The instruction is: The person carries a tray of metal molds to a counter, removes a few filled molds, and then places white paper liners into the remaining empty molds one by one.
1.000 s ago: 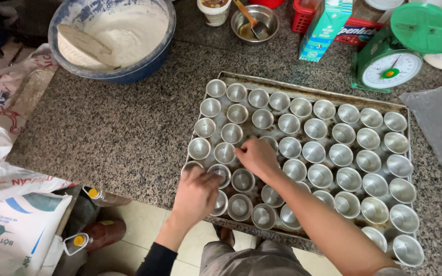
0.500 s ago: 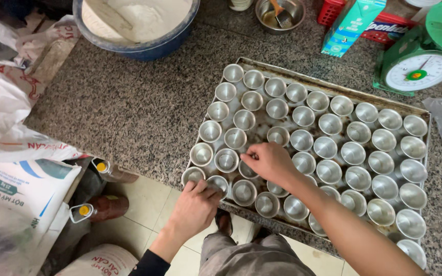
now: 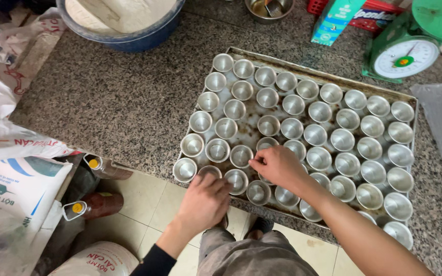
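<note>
The left hand point(image 3: 205, 197) is resting at the tray's near edge, fingers curled over a small metal cup point(image 3: 210, 171) in the front row; whether it is gripping the cup I cannot tell. The right hand point(image 3: 278, 166), at its 2 o'clock, is pinching the rim of a neighbouring cup point(image 3: 267, 144) with fingertips. Both cups are sitting among rows of like cups filling the baking tray point(image 3: 313, 71) on the granite counter point(image 3: 113, 107). At 11 o'clock a blue bowl point(image 3: 129, 38) is standing; at 1 o'clock, a green kitchen scale point(image 3: 410, 48).
</note>
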